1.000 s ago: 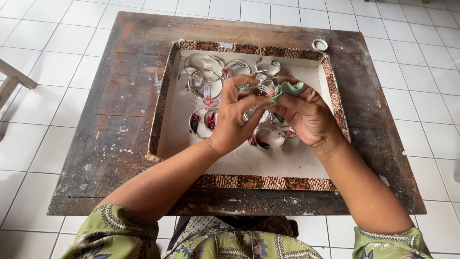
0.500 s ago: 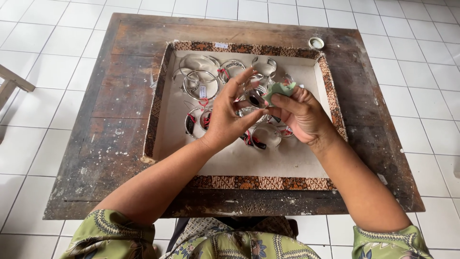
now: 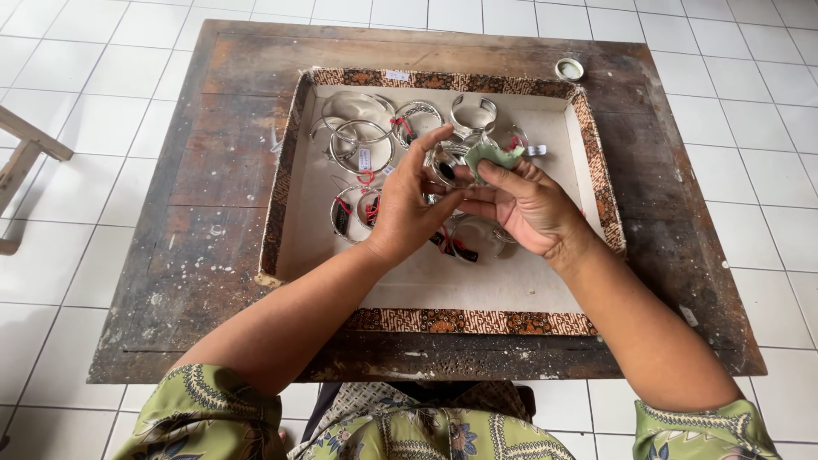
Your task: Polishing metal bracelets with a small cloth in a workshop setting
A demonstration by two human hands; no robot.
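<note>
A small white paper tag (image 3: 365, 159) lies inside one silver bangle near the tray's far left corner; another small white tag (image 3: 536, 150) sits by the bracelets toward the far right side. A pale rectangular sticker (image 3: 396, 76) is stuck on the tray's patterned far rim

One shallow batik-edged rectangular tray (image 3: 290, 162) sits on one dark worn wooden table (image 3: 204, 187). Roughly nine silver metal bangles (image 3: 362, 146) are visible; hands hide some. One small round white lid (image 3: 569, 68) lies at 1 o'clock. One green cloth (image 3: 490, 156).
</note>
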